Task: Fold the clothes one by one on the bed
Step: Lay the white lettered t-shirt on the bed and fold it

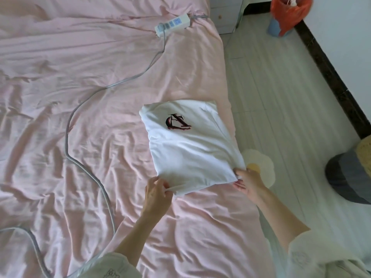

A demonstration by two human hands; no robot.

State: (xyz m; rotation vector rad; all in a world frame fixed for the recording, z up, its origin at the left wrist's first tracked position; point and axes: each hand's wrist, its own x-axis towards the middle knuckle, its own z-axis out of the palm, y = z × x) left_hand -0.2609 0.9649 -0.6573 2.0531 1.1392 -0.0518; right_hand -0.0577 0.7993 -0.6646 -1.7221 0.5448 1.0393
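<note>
From the head view I see a wide bed (pixel 80 97) under a wrinkled pink sheet, and a white power strip (pixel 172 25) lying near its far edge, with a grey cable (pixel 69 121) that snakes down across the sheet toward the near left corner, well to the left of where I work. Past the bed's right side the pale floor (pixel 281 97) carries a light blue bin with an orange bag (pixel 289 15) by the dark skirting, a white drawer unit (pixel 224 13) at the top, a flower-shaped mat (pixel 261 163) partly hidden by the bed's edge, and a grey and yellow object (pixel 351 177) at the right border that I cannot identify. Nothing lies between my hands and the garment. The white folded shirt (pixel 190 149) rests flat on the sheet close to the bed's right edge, its dark printed emblem (pixel 177 122) facing up on the far half. My left hand (pixel 157 191) is at the shirt's near left corner, its fingers (pixel 160 182) curled and pinching a bit of the white cloth. My right hand (pixel 249 181) is at the near right corner, thumb on top of the fabric and the other fingers tucked beneath the edge, gripping it. Both forearms reach in from light-coloured sleeves at the bottom.
</note>
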